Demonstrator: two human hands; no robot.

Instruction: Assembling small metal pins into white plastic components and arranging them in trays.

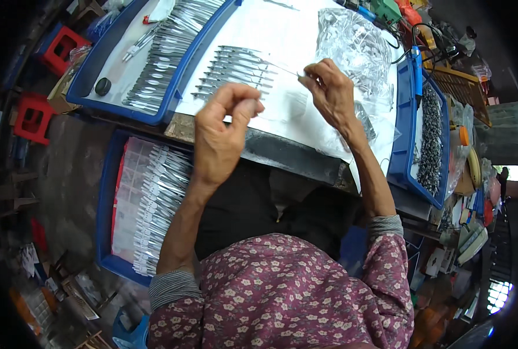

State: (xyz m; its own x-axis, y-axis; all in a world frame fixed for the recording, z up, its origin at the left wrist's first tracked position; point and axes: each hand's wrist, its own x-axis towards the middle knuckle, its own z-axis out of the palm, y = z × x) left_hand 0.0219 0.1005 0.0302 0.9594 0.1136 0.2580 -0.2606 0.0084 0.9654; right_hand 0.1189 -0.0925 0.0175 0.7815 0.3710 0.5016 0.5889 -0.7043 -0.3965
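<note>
In the head view, I see the person's right hand [332,93] at one o'clock, thumb and finger pinched on the end of one slim, silver-grey metal tool [281,67], which slants toward eleven over the white work surface [282,29]. The left hand [219,131], at eleven o'clock, is curled, thumb close to fingertips; I can't tell whether anything sits between them. The pinch takes only the very end, so to my mind the tool could swivel or drop, and its far tip might catch the overlapping row of slim silver metal tools [230,74] close by, toward twelve, and knock it askew. The left hand hovers just beside that row's near edge, so a careless wrist could sweep pieces off toward the lap. The loose mouth of the clear plastic bag of metal pieces [352,46], at one, might snag the right forearm. As for counting: one tool in the pinch, roughly eight in the row, though overlap blurs it; one bag; three blue plastic trays, at eleven [131,113], eight [106,198] and between two and three [403,148], the first two heaped with metal tools, the third with small dark parts [430,139], too many to count; one round black cap [102,86]; two red plastic stools [33,118] toward ten.
</note>
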